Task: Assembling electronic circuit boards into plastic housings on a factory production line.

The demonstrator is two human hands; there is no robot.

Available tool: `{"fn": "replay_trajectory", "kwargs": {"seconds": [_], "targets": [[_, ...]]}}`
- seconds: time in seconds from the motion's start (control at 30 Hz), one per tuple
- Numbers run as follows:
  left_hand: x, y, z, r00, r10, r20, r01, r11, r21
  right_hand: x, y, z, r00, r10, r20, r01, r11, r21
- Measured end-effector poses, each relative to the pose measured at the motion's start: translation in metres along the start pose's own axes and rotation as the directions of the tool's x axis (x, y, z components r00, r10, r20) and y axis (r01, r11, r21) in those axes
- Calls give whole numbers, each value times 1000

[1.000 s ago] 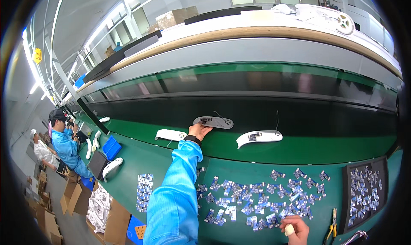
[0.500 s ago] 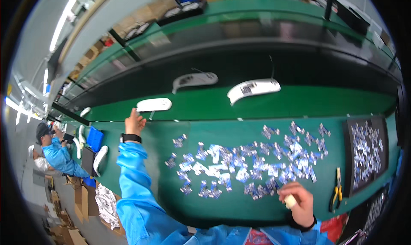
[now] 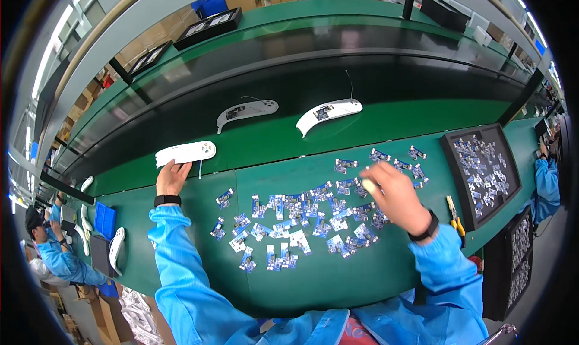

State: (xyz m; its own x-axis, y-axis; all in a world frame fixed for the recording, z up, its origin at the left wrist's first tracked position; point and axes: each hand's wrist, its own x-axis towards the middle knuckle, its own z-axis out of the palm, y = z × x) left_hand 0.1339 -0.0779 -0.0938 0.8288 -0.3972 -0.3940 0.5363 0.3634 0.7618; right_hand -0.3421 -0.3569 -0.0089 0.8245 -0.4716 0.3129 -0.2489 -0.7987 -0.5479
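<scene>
My left hand (image 3: 173, 179) grips the near edge of a white curved plastic housing (image 3: 187, 152) with a round end and a short wire. The housing lies at the front edge of the green belt. My right hand (image 3: 395, 197) is over the right part of the scattered small blue circuit boards (image 3: 289, 209). Its fingers are bent, with the thumb apart from them. A pale yellowish cover is on one digit, and motion blurs the tips slightly. I see nothing held there. Several boards lie beneath and around this hand.
Two white housings with boards and wires, one (image 3: 329, 113) nearer the middle and another (image 3: 247, 113), rest on the belt. A black tray of boards (image 3: 449, 164) and yellow-handled pliers (image 3: 456, 218) are at the right. A blue bin (image 3: 105, 220) and a co-worker (image 3: 63, 248) are at the left.
The view has shifted. My right hand has moved from the table's near edge forward over the boards. My left hand now sits under the middle of the housing rather than at its left end.
</scene>
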Motion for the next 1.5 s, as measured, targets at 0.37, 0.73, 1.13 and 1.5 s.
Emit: {"fn": "replay_trajectory", "kwargs": {"seconds": [0.37, 0.73, 1.13, 1.5], "targets": [[-248, -9, 53, 851, 140, 506, -222, 969, 106, 49, 50, 64, 989, -114, 92, 141, 911, -387], [-379, -109, 65, 795, -155, 587, 183, 983, 12, -46, -109, -15, 929, -352, -114, 368, 849, 378], [-411, -155, 75, 668, -208, 714, 183, 977, 113, -125, -133, 4, 832, -533, -152, 548, 832, 81], [-411, -147, 65, 665, -230, 711, 218, 970, 110, -129, -146, 15, 846, -523, -110, 532, 843, 80]]}}
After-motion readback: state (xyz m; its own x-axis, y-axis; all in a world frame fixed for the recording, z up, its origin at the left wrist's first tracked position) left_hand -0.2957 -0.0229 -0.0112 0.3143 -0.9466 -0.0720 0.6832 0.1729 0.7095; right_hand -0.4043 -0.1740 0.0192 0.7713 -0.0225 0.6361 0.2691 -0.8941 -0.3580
